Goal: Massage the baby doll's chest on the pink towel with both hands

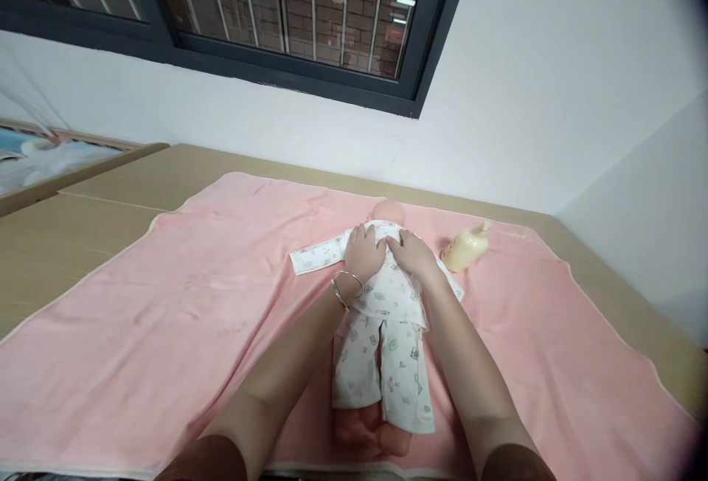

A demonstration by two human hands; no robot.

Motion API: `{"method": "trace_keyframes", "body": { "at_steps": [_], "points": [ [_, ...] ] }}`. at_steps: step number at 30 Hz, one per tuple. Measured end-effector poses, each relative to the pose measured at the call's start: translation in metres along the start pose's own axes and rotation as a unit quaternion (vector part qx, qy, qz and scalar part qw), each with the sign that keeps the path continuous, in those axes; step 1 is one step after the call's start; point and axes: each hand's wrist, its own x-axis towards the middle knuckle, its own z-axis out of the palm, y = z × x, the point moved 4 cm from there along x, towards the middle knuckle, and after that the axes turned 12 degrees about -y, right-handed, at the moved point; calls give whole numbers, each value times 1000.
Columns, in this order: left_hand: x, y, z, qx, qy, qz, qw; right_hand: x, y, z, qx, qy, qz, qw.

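A baby doll [390, 296] in a white patterned top and trousers lies stretched out on a pink blanket [182, 304]. Its head [388, 211] is at the far end and its bare feet [373, 433] are nearest me. My left hand [365, 251], with a bangle [347, 291] at its wrist, rests flat on the doll's upper body, fingers apart. Opposite it, my right hand [412, 252] lies on the other side of the upper body, fingers out and thumb close to the left one. One sleeve [318, 254] stretches out to the left; the other is partly behind my right forearm.
A pale yellow pump bottle [465, 247] lies tilted on the blanket to the right of the doll. The blanket covers a wooden surface [119, 186] against a white wall [487, 149]. A dark-framed window [299, 31] is above. At far left are some plastic-wrapped items [52, 164].
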Motion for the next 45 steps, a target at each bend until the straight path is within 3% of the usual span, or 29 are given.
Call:
{"method": "trace_keyframes", "body": {
  "at_steps": [6,12,17,20,24,28,33,36,41,45],
  "points": [
    [2,-6,-4,54,-30,-47,997,12,15,9,19,12,41,999],
    [2,9,-9,105,-43,41,993,-2,-4,2,-52,22,8,998],
    [-8,20,-13,150,-12,19,988,-19,-16,-6,-86,-8,39,995],
    [-5,14,-13,145,-6,9,989,-15,-10,-7,-75,-14,37,996],
    [5,2,-12,127,-45,50,990,1,7,-2,-28,-7,29,999],
    [4,9,-13,148,-49,93,983,4,9,1,-26,-21,5,999],
    [-4,14,-15,155,-2,11,988,-12,-6,-6,-115,-21,-10,993],
    [-2,7,-14,153,2,-3,988,-11,-2,-8,-94,-37,23,995],
    [8,-1,-11,131,-27,46,990,5,14,-2,-7,-14,-4,1000],
    [8,8,-8,127,-49,126,983,7,11,1,-12,-16,-30,999]
  ]
}}
